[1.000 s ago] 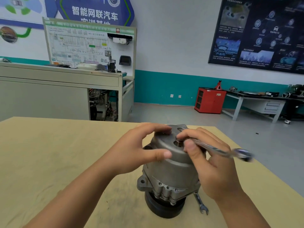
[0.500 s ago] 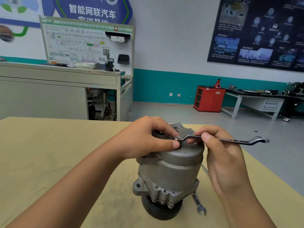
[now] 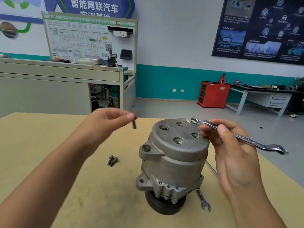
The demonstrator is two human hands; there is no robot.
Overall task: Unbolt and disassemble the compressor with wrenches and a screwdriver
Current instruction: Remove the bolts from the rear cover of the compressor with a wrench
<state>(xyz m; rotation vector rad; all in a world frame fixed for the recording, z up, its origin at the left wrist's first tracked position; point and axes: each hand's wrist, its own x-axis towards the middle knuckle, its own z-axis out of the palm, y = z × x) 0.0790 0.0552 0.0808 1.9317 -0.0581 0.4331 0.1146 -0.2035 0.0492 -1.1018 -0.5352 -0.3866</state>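
The grey metal compressor [image 3: 174,158] stands upright on its black pulley on the tan table [image 3: 49,142]. Its top face shows three empty bolt holes and one bolt [image 3: 163,127] seated at the back left. My left hand [image 3: 105,124] is raised to the left of the compressor and pinches a dark bolt [image 3: 134,123] that hangs down from my fingertips. My right hand [image 3: 230,145] grips a silver combination wrench [image 3: 243,137] beside the compressor's right edge, its ring end above the far rim of the top face.
Two loose bolts [image 3: 112,160] lie on the table left of the compressor. A second wrench [image 3: 203,201] lies partly under the compressor's front right. The table's right edge [image 3: 279,175] runs close behind my right hand. Benches and a red cabinet stand far off.
My left hand has lifted a bolt out of the compressor's top and moved left with it. My right hand has drawn the wrench off the bolt, toward the right rim.
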